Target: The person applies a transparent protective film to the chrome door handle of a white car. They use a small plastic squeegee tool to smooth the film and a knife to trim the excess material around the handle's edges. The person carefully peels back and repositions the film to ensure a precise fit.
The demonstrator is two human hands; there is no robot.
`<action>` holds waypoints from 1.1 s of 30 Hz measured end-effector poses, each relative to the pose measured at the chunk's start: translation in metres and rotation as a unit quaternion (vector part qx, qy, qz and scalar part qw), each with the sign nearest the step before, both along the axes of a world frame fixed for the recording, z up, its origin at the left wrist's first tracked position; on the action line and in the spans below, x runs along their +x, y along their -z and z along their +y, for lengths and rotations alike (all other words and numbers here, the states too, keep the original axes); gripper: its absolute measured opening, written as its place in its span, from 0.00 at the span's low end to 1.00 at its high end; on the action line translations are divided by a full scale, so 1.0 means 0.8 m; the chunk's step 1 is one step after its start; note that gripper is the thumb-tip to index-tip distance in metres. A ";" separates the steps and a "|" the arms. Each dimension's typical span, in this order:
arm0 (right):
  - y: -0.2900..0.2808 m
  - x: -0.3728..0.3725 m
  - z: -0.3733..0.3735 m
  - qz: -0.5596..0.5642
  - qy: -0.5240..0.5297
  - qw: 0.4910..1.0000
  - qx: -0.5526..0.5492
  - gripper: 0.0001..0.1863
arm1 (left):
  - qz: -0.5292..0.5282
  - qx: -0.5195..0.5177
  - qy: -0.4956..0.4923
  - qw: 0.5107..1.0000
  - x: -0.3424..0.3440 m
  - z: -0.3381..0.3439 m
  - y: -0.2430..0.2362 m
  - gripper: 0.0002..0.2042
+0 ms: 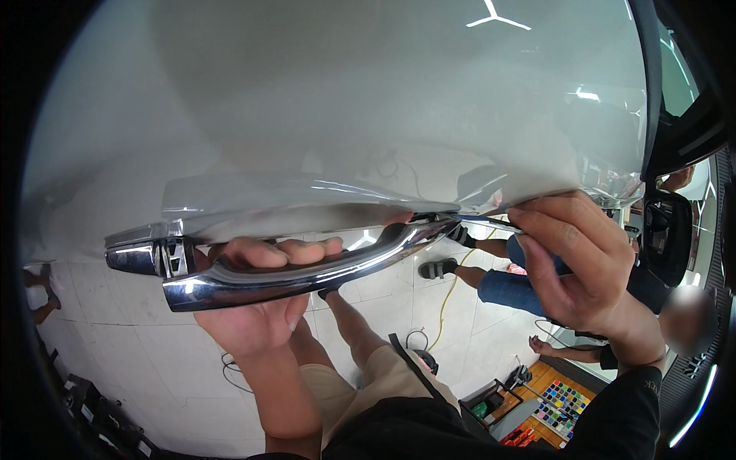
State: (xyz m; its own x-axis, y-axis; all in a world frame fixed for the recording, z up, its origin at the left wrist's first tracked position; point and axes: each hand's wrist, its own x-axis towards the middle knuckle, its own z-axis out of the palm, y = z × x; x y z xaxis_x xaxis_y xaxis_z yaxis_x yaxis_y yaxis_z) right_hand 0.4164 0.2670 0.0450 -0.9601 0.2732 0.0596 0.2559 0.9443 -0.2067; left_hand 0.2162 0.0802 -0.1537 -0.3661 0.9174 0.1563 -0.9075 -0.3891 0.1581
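A pale grey car door [345, 100] fills the upper view. Its chrome door handle [322, 282] is swung out from the panel at its left end, apart from the chrome end cap [136, 259]. My left hand [257, 326] wraps the handle from below, its fingers showing in the gap behind the grip. At the handle's right end, my right hand [579, 257] pinches a slim, thin tool [491, 221] between thumb and fingers. The tool's tip reaches the joint between handle and door. Its exact kind is too small to make out.
A person in denim shorts [510, 293] stands close by on the right. A yellow cable [445, 307] runs over the tiled floor [146, 360]. A board of coloured squares [563, 405] lies lower right, and black cases [92, 410] sit lower left.
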 end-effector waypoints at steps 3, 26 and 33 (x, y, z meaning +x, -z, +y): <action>0.002 -0.005 -0.002 -0.003 0.000 1.000 0.004 0.16 | 0.006 0.002 -0.008 1.000 -0.002 -0.002 0.002 0.41; 0.151 0.420 -0.288 -0.497 0.290 0.765 -0.289 0.17 | 0.011 -0.126 0.001 0.992 -0.011 -0.012 0.009 0.23; 0.216 0.441 -0.456 -0.104 0.461 0.700 -0.536 0.18 | -0.020 -0.229 0.028 0.973 -0.023 -0.019 0.012 0.26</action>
